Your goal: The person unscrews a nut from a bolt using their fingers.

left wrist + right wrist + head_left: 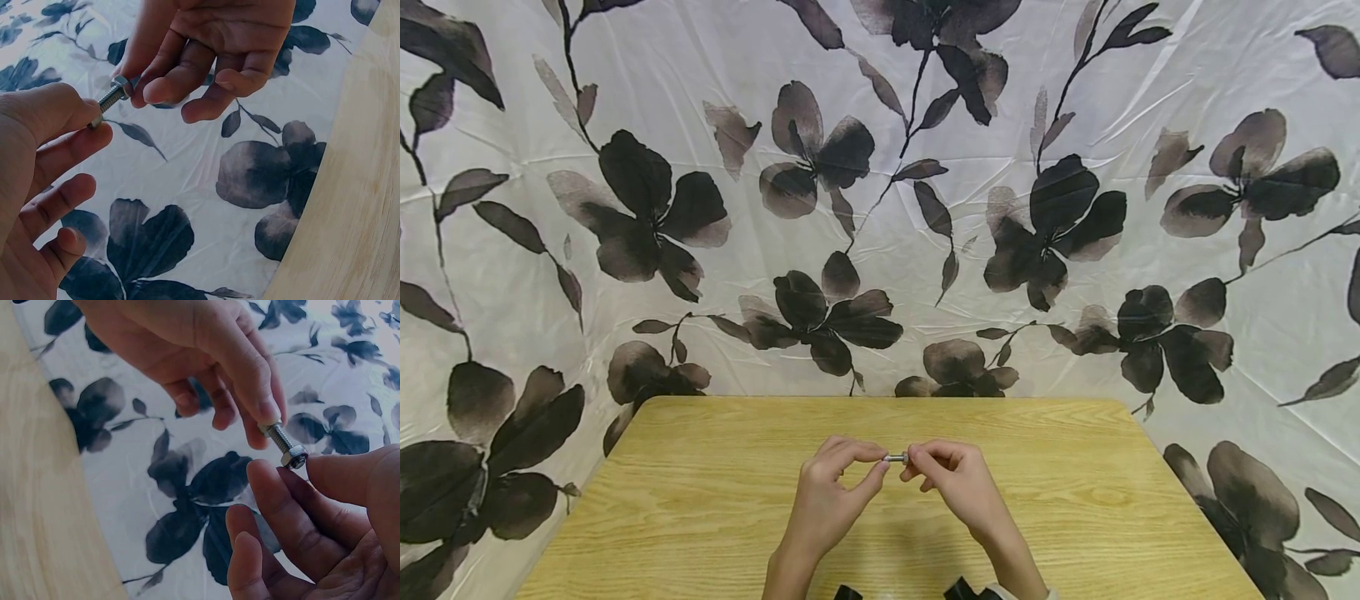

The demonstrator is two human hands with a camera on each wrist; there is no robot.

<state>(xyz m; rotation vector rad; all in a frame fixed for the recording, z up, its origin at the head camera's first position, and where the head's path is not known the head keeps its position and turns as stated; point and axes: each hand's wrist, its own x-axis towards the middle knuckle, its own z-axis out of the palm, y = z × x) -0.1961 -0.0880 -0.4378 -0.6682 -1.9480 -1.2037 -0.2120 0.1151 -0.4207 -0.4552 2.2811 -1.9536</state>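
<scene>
A small metal bolt (895, 457) is held level between the two hands, above the wooden table. The left hand (838, 487) pinches one end of it between thumb and forefinger; those fingertips partly hide that end. Bare thread (111, 99) shows along the middle of the shank. A hex nut (294, 457) sits on the other end, where the bolt's tip shows inside it. The right hand (955, 483) pinches the nut with its thumb and forefinger. In the left wrist view, the other fingers of the right hand (219, 56) are loosely bent and hold nothing.
The wooden table (700, 500) has a light yellow grain and rounded far corners. Behind it and at both sides hangs a white cloth (925, 250) with dark flower prints. Two black objects (958, 588) show at the bottom edge of the head view, between the forearms.
</scene>
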